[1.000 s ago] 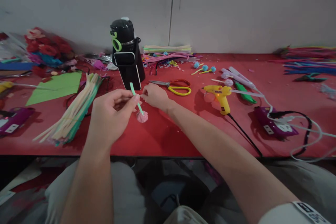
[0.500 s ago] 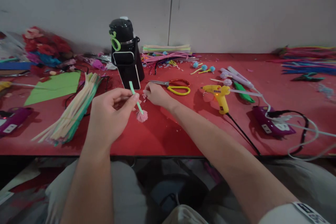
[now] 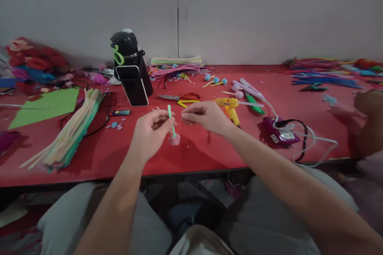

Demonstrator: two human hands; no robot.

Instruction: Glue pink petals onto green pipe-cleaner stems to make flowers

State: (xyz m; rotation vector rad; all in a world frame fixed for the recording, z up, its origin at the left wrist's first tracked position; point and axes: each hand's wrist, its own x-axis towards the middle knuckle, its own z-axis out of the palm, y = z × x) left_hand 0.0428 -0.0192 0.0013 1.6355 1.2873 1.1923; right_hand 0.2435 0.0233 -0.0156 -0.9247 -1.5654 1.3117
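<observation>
Between thumb and fingers, my left hand (image 3: pixel 152 131) pinches a light green stem (image 3: pixel 169 112) with a small pink flower head (image 3: pixel 174 139) hanging at its lower end. My right hand (image 3: pixel 206 116) is just right of the stem, raised over the table, its thumb and fingers pressed together; whatever is between them is too small to make out. Partly behind the right hand lie scissors (image 3: pixel 191 96) with red and yellow handles. The yellow glue gun (image 3: pixel 229 105) is beside that hand, on its right.
A black bottle (image 3: pixel 127 48) with a phone (image 3: pixel 133 87) stands behind my left hand. Bundled stems (image 3: pixel 68 131) lie left, a purple power strip (image 3: pixel 278 131) with cables right. At the far right edge is another person's arm (image 3: pixel 371 115).
My right hand has lifted from the pink scraps near the scissors and moved right, toward the glue gun. The view has turned right, bringing another person's arm into sight.
</observation>
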